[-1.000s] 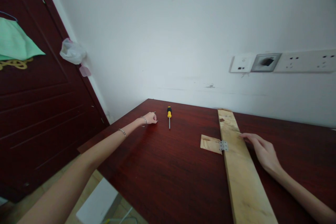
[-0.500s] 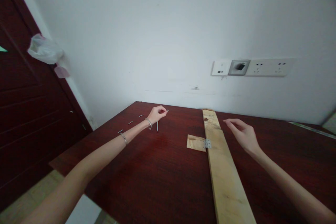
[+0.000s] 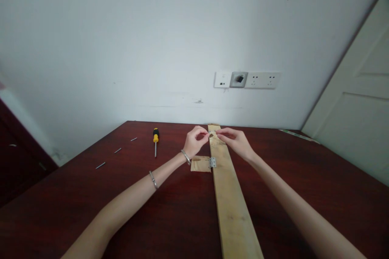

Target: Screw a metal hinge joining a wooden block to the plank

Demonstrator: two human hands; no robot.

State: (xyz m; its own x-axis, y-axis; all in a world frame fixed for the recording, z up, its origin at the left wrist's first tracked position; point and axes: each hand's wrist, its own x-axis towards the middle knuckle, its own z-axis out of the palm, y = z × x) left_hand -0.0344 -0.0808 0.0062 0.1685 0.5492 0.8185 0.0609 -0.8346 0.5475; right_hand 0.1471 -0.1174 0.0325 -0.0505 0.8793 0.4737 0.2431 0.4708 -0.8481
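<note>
Over the far end of a long wooden plank, my left hand and my right hand come close together. The left thumb and index finger pinch at the plank's left edge; what lies in them is too small to make out. My right fingertips are also pressed together, just above the wood, their contents unclear. Nearer to me, a metal hinge sits on the plank's left edge, joining it to a small wooden piece. A dark knot shows in the plank between my hands.
On the dark red table, a yellow and black screwdriver lies left of my hands. Three thin metal pins or screws, one being the nearest pin, lie further left. A flat strip rests at the back right. Behind is a wall with sockets.
My left hand has moved right, from beside the screwdriver to the plank's far end. My right hand has come in over the plank from its right side. The view has turned right.
</note>
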